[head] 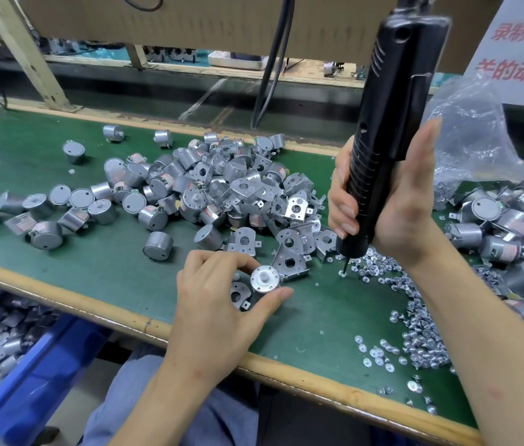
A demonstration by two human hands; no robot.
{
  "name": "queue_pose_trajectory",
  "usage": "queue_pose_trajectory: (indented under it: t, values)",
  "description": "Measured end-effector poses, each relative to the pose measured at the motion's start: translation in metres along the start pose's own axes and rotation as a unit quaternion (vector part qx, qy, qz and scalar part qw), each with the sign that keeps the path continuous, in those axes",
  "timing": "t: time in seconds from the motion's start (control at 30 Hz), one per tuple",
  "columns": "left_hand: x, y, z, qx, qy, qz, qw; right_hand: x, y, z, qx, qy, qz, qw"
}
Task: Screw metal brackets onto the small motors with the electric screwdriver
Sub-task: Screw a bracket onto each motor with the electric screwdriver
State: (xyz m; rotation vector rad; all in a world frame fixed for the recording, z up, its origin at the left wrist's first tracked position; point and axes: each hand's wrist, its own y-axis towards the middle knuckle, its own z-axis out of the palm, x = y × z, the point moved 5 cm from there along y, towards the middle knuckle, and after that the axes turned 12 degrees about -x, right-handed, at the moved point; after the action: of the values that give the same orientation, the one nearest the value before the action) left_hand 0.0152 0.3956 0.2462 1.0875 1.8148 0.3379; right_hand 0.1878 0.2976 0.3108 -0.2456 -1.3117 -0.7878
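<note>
Just in front of the big motor pile (222,185) on the green tabletop (93,268), the left hand (219,304) pinches a small round motor (264,279), shaft end facing up, between the thumb and curled fingers (238,259). A metal bracket (239,292) lies partly under that hand, close against the motor; whether the two touch cannot be told. To the right of the pile, the right hand (396,204) grips the black electric screwdriver (383,130), fingers wrapped tight round its lower barrel. The tool stands nearly upright, leaning a little to the right at the top. Its bit (344,268) points down onto a screw at the near edge of the scattered screws (415,317), which spread from the pile's right front toward the tabletop's edge. Loose brackets (289,249) lie at the pile's near side, between the two hands. Farther right of the pile sits a second heap (511,226) of motors, with a clear plastic bag (466,133) behind it. Left and in front of the pile, below the tabletop's edge, a blue bin (29,365) holds more motors.
</note>
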Motion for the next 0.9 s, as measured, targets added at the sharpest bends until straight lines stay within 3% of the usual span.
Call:
queue_pose_trajectory:
  t: [0.17, 0.6, 0.9]
  values:
    - [-0.002, -0.002, 0.005, 0.028, 0.028, 0.043, 0.998, -0.005, -0.002, 0.007, 0.021, 0.012, 0.017, 1.0]
    - [-0.001, -0.008, 0.011, 0.106, 0.084, 0.059, 0.989, -0.007, -0.004, 0.011, 0.002, 0.006, 0.002, 1.0]
    - [0.001, -0.007, 0.01, 0.1, 0.073, 0.045, 0.991, -0.008, -0.003, 0.011, -0.009, -0.012, 0.002, 1.0]
